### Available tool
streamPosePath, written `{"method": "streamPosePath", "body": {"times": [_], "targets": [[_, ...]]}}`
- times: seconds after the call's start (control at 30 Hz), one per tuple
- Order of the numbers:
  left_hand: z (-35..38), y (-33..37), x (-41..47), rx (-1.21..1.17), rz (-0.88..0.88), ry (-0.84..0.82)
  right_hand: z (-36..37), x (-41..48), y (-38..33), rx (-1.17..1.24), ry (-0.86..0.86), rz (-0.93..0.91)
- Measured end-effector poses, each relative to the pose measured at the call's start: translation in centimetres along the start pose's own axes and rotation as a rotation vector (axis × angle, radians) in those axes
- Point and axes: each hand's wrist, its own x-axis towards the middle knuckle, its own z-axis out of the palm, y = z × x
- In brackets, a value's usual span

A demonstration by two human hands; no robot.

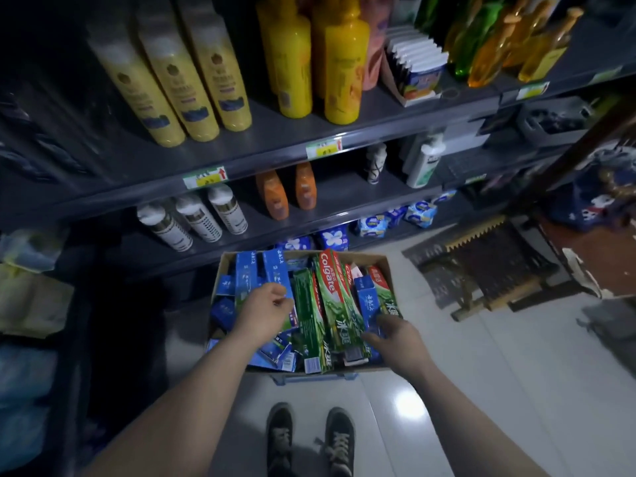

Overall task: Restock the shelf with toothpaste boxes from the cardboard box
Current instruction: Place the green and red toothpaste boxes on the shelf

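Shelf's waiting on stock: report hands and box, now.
Left hand curled over blue toothpaste boxes, grip unclear. Right hand touching green Colgate boxes. Cardboard box full. No obstruction seen.

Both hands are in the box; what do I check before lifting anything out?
1. Cardboard box open on top: ok.
2. Left hand has a grip on the blue boxes: cannot tell.
3. Right hand has a grip on the green Colgate box: cannot tell.
4. Bare shelf room right of the orange bottles: ok.
5. Contents tidy, nothing to snag: not ok, jumbled.
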Motion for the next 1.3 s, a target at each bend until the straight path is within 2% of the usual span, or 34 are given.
{"method": "streamPosePath", "body": {"times": [0.33,0.67,0.8,1.0,1.3], "targets": [[-0.1,-2.0,3.9,-0.059,0.025,0.013,5.5,3.2,0.8,0.252,0.012,0.162],[0.6,-2.4,6.4,-0.005,0.003,-0.048,3.7,2.8,2.3,0.689,0.096,0.179],[2.0,-1.3,8.2,0.155,-0.004,-0.143,1.8,1.7,2.3,0.83,0.066,0.129],[4.6,0.0,10.7,0.424,0.046,-0.186,0.9,1.6,2.3,0.862,0.036,0.088],[3.4,1.4,9.0,0.09,-0.072,-0.164,0.6,1.3,1.1,0.891,0.023,0.079]]}}
